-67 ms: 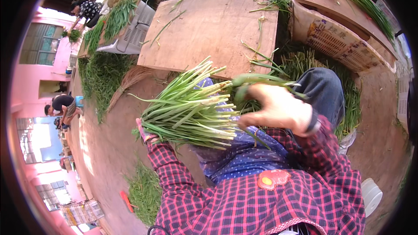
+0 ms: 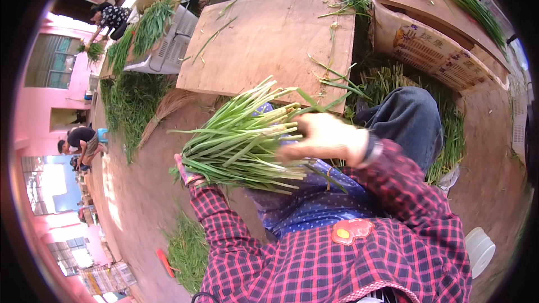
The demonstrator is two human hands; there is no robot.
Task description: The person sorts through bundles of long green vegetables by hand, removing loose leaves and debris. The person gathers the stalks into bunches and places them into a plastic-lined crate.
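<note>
A thick bunch of green chives [image 2: 238,143] lies across my lap, its pale cut ends turned to the right. My left hand [image 2: 190,173], with something pink on it, is closed round the leafy left end; the leaves hide most of its fingers. At the pale ends is my right hand [image 2: 323,140], smeared by motion, its fingertips touching or very near the stalks. Whether it pinches a stalk I cannot make out. A few loose green leaves stick out beyond it. Beneath the bunch is a blue dotted apron [image 2: 314,207].
Ahead stands a wooden board [image 2: 264,39] with scattered leaves. At right, a plastic crate [image 2: 438,50] supports another board. Cut greens [image 2: 132,101] pile up on the floor at left, beside a straw broom [image 2: 168,109]. Other people [image 2: 84,140] work farther off.
My right hand has moved left and slightly down, from beside the pale ends onto them. The long leaves by it have shifted. My left hand and the bunch stay nearly in place.
</note>
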